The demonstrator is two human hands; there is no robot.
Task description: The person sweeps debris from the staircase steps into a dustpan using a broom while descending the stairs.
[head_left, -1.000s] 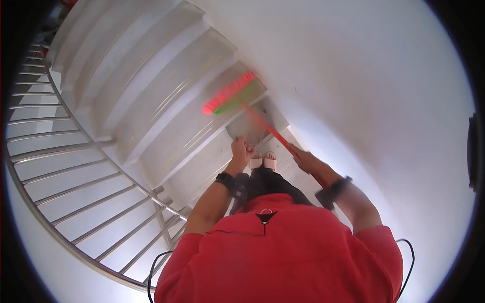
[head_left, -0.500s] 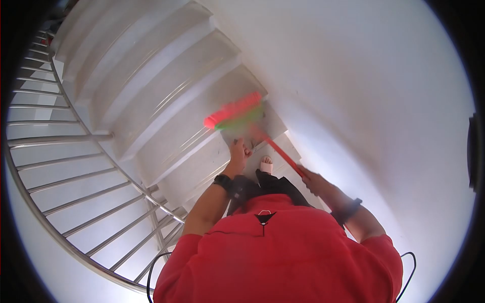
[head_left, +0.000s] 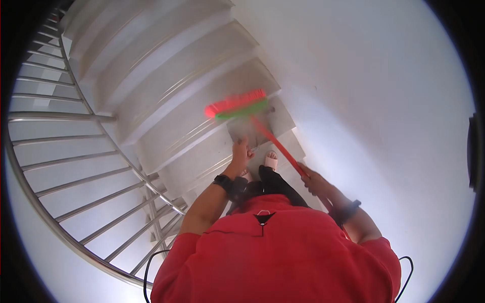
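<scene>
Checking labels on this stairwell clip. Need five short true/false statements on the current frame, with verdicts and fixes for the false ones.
1. The right hand grips the red broom handle. True.
2. Both hands hold that handle. False: the left hand is apart from it.
3. The broom head has a green base with pinkish-red bristles. True.
4. A metal railing runs along the person's left side. True.
5. The person wears a blue top. False: the shirt is red.
</scene>
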